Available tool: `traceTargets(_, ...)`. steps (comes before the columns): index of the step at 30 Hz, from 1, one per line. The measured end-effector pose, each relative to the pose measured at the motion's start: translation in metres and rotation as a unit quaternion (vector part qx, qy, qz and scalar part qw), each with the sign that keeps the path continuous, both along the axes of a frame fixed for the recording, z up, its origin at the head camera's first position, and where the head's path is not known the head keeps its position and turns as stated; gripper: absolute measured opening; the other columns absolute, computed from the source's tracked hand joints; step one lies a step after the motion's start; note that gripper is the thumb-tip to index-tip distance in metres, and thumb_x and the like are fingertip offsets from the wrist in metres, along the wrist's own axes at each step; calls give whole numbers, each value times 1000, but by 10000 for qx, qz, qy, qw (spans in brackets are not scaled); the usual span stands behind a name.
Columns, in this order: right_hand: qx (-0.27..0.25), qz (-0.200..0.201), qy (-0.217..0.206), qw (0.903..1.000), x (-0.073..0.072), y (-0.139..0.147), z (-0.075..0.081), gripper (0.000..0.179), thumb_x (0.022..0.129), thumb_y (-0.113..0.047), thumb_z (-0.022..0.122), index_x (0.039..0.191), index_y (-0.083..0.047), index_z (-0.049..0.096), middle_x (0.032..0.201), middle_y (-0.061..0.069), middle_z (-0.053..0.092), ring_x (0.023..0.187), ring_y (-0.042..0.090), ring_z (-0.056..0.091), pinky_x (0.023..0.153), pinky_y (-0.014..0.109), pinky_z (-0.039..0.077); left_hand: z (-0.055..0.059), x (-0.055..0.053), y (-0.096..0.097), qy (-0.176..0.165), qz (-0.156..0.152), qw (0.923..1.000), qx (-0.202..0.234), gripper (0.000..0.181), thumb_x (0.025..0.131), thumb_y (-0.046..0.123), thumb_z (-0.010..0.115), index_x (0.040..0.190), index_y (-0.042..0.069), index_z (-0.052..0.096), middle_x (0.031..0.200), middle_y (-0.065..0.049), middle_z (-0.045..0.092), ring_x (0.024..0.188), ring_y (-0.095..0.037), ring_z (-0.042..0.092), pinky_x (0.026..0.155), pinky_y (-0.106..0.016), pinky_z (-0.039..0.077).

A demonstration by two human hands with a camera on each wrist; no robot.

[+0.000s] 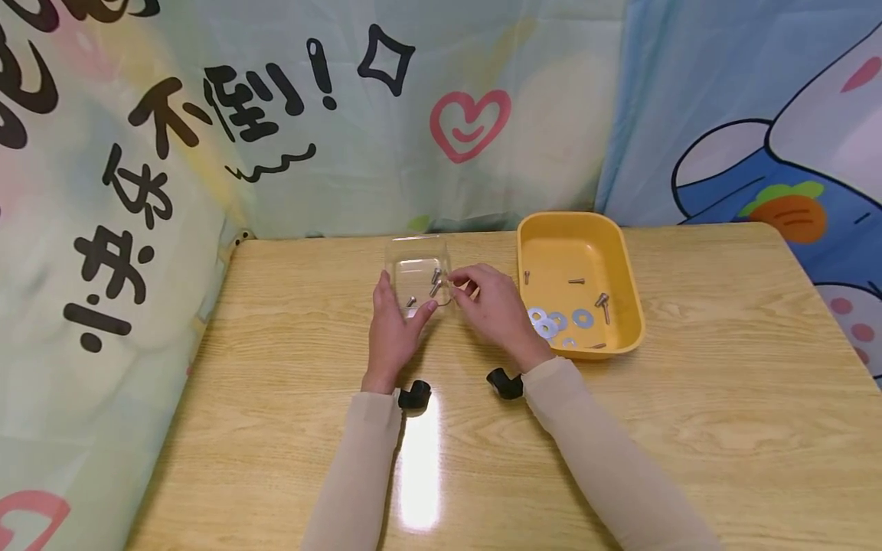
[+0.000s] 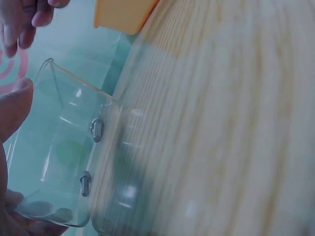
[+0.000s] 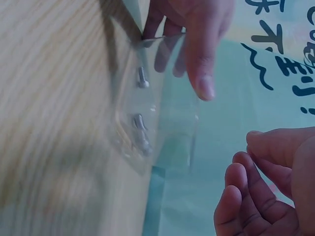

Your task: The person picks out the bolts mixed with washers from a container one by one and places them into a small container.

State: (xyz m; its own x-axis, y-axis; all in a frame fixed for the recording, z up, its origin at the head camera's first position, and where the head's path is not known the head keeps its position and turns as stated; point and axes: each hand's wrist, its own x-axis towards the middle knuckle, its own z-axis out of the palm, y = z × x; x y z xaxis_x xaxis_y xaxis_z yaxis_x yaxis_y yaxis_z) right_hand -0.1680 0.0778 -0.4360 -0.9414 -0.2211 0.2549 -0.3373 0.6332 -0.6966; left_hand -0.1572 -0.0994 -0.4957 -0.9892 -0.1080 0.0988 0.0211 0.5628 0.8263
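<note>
A small clear plastic box stands near the table's back edge with a few metal screws in it. My left hand holds the box at its near left side, thumb along the near wall. Just over the box's right side is my right hand, its thumb and index fingertips brought close together. In the right wrist view, the right hand's fingers are bent, and I cannot tell whether something small is between the tips. Through the clear wall, a screw also shows in the left wrist view.
A yellow tray stands right of the box, beside my right hand. Inside it lie several flat washers and some loose screws. A printed cloth hangs behind the wooden table.
</note>
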Motion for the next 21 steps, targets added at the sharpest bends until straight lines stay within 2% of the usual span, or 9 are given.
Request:
traceTargets(8,48,-65,84,9999,4,17,15,21,98,-13,65,113,-1,72,104,12,69,86,24,61,76,38,53,1,-1,0,-34,-39,10000,66,103,91,46,73,160,0,12,162,-22,24,134,-44,45,110,-53,37)
traceTargets(21,123,-356,151,9992,0,51,34,22,101,-12,59,116,0,70,105,14,67,89,26,59,79,41,51,0,0,-1,-28,-34,9999,133,103,91,46,73,160,-1,12,162,-21,24,134,-44,45,110,-52,37)
